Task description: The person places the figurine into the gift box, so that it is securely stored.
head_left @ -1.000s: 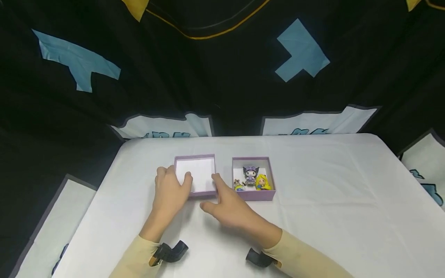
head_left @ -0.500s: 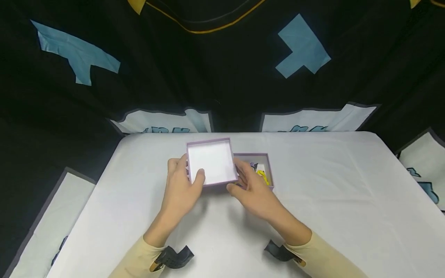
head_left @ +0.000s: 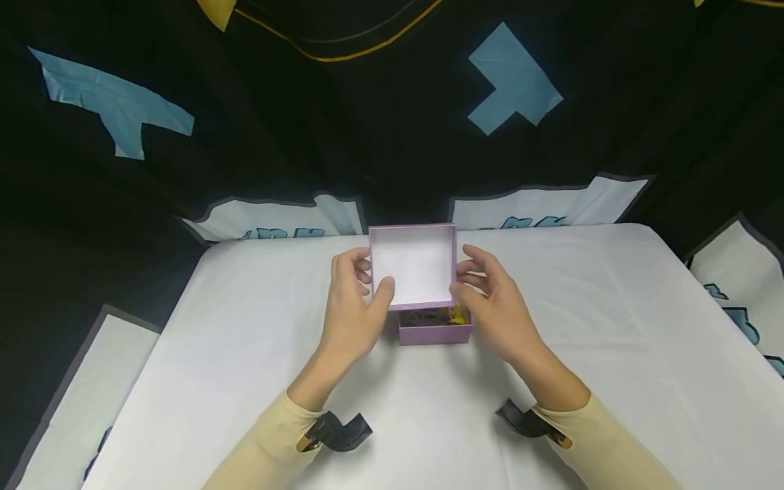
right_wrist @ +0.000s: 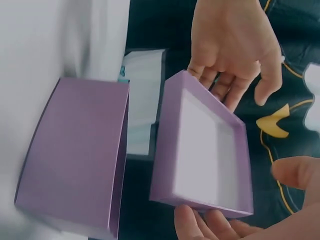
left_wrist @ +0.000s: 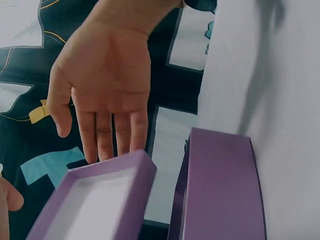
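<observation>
A shallow purple box lid, white inside, is raised over the box with its hollow side showing in the head view. My left hand holds its left side, fingers bent at the wall and partly hidden by it. My right hand is at its right side; in the left wrist view that right hand has straight fingers, their tips meeting the lid's edge, thumb spread. Below, the purple box stands on the table, mostly covered from above. Inside the box, only part of the figurines shows, with some yellow.
A white cloth covers the table. Behind it hangs a black curtain with blue and white patches. A black wrist mount is strapped at each beige sleeve.
The lid has risen from the table at the box's left and moved right, ending over the box. Both hands have travelled with it. The figurines, visible before, are now mostly hidden.
</observation>
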`<state>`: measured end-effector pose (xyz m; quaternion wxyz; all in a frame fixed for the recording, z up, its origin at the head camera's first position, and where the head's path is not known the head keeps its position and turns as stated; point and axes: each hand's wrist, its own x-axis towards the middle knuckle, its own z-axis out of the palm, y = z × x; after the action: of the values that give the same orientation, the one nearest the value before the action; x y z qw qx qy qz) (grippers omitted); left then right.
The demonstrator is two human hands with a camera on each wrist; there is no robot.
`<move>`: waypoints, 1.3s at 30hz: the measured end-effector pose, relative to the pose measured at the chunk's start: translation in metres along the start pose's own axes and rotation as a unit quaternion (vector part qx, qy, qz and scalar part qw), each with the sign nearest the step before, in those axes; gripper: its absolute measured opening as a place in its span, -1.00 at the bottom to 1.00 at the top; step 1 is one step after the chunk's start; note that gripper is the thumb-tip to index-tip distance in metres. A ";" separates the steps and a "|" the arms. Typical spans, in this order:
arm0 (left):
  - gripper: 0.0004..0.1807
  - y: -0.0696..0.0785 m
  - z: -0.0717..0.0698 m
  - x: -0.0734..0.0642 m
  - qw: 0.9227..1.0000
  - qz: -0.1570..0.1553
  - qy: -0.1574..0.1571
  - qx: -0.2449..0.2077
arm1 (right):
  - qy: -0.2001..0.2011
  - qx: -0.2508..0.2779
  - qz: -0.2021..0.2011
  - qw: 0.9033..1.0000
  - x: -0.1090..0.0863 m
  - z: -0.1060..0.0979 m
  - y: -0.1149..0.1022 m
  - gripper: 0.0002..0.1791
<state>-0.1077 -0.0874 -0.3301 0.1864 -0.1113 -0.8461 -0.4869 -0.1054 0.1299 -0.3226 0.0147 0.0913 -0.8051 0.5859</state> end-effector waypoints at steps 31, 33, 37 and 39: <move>-0.62 -0.034 0.019 -0.015 0.986 0.064 -0.093 -0.122 | 0.004 0.013 -0.050 0.999 -0.010 -0.016 0.051 -0.57; -0.61 -0.046 0.025 -0.015 0.988 0.064 -0.098 -0.106 | 0.000 -0.005 -0.048 0.999 -0.012 -0.016 0.056 -0.55; -0.60 -0.054 0.028 -0.015 0.990 0.068 -0.104 -0.061 | -0.007 -0.024 -0.044 0.999 -0.013 -0.014 0.063 -0.54; -0.60 -0.055 0.028 -0.015 0.991 0.076 -0.104 -0.037 | -0.009 -0.030 -0.042 0.999 -0.013 -0.014 0.066 -0.54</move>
<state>-0.1204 -0.0905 -0.3920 0.1294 -0.2318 -0.8314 -0.4882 -0.1044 0.1639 -0.3819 0.0347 0.1296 -0.8177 0.5598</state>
